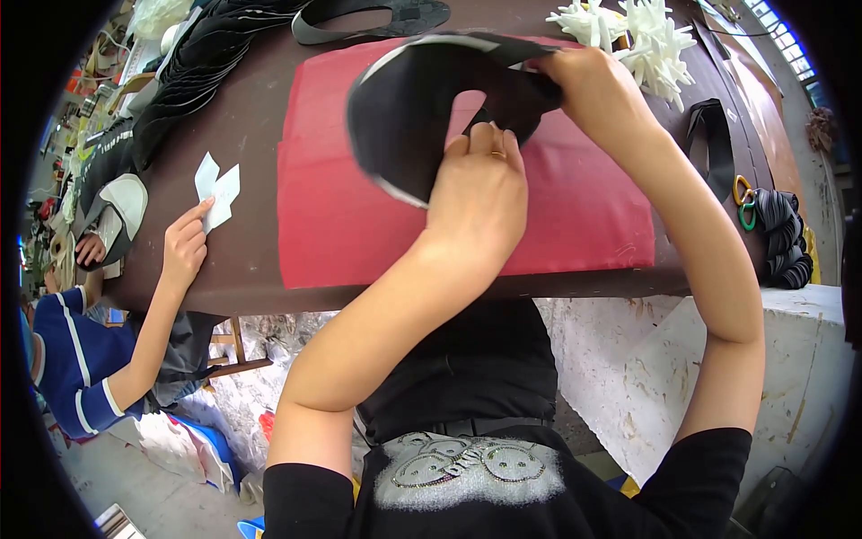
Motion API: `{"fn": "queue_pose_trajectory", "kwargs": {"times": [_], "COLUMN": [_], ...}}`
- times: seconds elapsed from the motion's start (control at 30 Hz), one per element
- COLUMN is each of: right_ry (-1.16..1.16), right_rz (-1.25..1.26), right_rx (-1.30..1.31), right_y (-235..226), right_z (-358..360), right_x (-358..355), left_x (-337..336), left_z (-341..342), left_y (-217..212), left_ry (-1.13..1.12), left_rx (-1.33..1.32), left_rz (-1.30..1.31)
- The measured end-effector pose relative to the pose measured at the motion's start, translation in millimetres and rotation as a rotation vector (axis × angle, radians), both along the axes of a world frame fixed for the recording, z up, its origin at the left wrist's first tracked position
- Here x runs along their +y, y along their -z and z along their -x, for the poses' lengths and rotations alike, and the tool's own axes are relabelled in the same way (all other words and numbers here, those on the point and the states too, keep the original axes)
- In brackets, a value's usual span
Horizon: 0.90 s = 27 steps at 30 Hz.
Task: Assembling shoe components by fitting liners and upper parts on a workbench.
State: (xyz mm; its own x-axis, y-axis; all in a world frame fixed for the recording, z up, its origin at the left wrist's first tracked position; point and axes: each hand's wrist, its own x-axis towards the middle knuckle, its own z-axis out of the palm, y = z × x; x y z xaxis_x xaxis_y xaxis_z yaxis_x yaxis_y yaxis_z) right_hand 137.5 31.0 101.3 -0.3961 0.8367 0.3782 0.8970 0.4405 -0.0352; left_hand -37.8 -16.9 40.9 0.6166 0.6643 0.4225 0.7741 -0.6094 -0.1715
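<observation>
A black, curved shoe upper with a pale edge is held up over a red mat, tilted and slightly blurred. My left hand is closed on the edge of its inner opening, with the fingertips partly hidden behind the material. At its far right end, my right hand grips the upper with bent fingers. The red mat lies beneath both hands on the brown table.
Another black upper lies at the back, by a stack of black pieces. White spiky pieces and black strips are on the right. At left, a co-worker's hand touches white paper.
</observation>
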Motion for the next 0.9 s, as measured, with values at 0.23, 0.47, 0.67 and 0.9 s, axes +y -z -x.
{"fn": "queue_pose_trajectory", "kwargs": {"times": [0.23,0.47,0.67,0.9], "right_ry": [0.293,0.340,0.261,0.292], "right_rz": [-0.322,-0.107,-0.021,-0.029], "right_rx": [-0.163,-0.215,-0.200,-0.190], "right_y": [35.2,15.7,9.4,11.2], "right_z": [-1.5,16.8,14.0,15.1], "right_x": [-1.2,-5.5,-6.7,-6.4], "left_x": [-13.0,5.6,14.7,21.3], "left_z": [-22.6,-37.5,-40.1,-49.3], "left_y": [13.8,22.2,28.9,34.7], "left_ry": [-0.212,-0.202,-0.157,-0.123], "left_rx": [0.118,0.015,-0.099,-0.233], "left_rz": [-0.130,0.087,0.091,0.078]}}
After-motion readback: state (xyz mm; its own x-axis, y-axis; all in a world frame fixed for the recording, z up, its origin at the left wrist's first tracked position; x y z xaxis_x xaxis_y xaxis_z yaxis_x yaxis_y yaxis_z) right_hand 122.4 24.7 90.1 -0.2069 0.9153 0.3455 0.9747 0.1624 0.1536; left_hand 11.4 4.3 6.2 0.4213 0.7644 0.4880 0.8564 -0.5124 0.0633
